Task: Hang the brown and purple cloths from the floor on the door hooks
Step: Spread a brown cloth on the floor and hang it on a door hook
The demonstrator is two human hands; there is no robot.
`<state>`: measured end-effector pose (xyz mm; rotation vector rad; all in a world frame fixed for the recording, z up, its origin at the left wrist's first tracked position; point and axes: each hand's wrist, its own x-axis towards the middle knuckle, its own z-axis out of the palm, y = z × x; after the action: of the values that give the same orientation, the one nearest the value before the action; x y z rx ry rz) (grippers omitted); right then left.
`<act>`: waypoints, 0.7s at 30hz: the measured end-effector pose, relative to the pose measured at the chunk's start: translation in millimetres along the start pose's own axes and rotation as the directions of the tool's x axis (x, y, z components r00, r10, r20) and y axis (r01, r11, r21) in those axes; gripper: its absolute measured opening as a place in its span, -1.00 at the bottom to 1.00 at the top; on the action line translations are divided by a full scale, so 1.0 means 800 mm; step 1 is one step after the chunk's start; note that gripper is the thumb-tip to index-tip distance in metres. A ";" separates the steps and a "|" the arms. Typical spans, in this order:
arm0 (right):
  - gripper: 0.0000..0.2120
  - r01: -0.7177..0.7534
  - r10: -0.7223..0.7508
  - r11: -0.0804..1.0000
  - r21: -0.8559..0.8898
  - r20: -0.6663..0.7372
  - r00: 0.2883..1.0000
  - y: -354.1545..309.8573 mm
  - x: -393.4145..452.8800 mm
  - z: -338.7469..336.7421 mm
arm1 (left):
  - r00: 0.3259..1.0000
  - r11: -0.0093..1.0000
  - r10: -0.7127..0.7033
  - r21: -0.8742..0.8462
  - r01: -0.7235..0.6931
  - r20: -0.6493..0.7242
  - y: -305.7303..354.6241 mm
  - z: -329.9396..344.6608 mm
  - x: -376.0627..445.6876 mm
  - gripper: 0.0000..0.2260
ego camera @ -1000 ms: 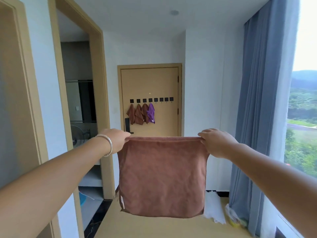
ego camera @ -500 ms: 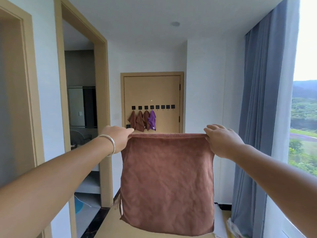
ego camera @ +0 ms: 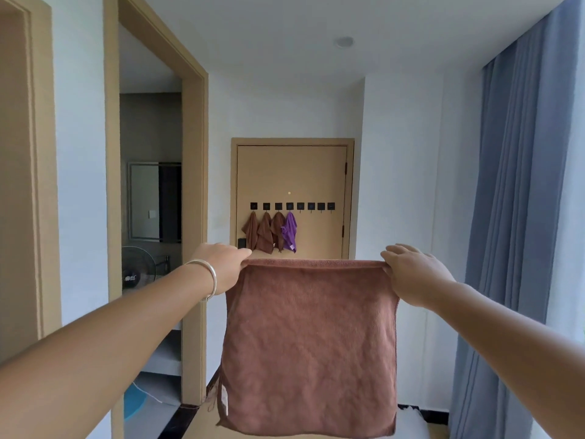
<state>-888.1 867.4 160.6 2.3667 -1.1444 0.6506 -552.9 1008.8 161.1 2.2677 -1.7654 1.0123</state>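
Both hands, left hand (ego camera: 223, 266) and right hand (ego camera: 411, 274), pinch the brown cloth (ego camera: 310, 346) by its top corners. Since a second ago the door (ego camera: 291, 172) beyond it has grown nearer. The free hooks (ego camera: 316, 206) are not yet within reach.

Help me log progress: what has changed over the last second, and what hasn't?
The view tilted up: the door sits lower in frame and less floor shows. Nothing was taken or released. The left hand and right hand still pinch the top corners of the brown cloth, spread flat. Three brown cloths and the purple cloth remain on the hooks.
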 end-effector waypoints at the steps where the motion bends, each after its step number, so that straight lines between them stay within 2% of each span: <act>1: -0.75 0.002 -0.002 1.000 0.005 0.001 1.000 -0.003 0.017 0.010 | 1.000 1.000 -0.005 -0.006 0.005 0.006 -0.008 0.013 0.014 -0.80; 12: -0.69 -0.012 0.012 1.000 0.010 0.035 0.999 -0.025 0.167 0.116 | 1.000 0.999 -0.022 -0.024 0.022 0.021 -0.076 0.129 0.136 -0.80; 21: -0.68 -0.005 0.002 0.999 0.040 0.080 0.997 -0.014 0.251 0.214 | 0.998 1.000 0.001 -0.010 -0.001 0.068 -0.085 0.218 0.213 -0.79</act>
<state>-730.4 656.4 138.0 2.4448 -1.1795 0.5906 -396.9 810.8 140.8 2.3227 -1.7933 0.9348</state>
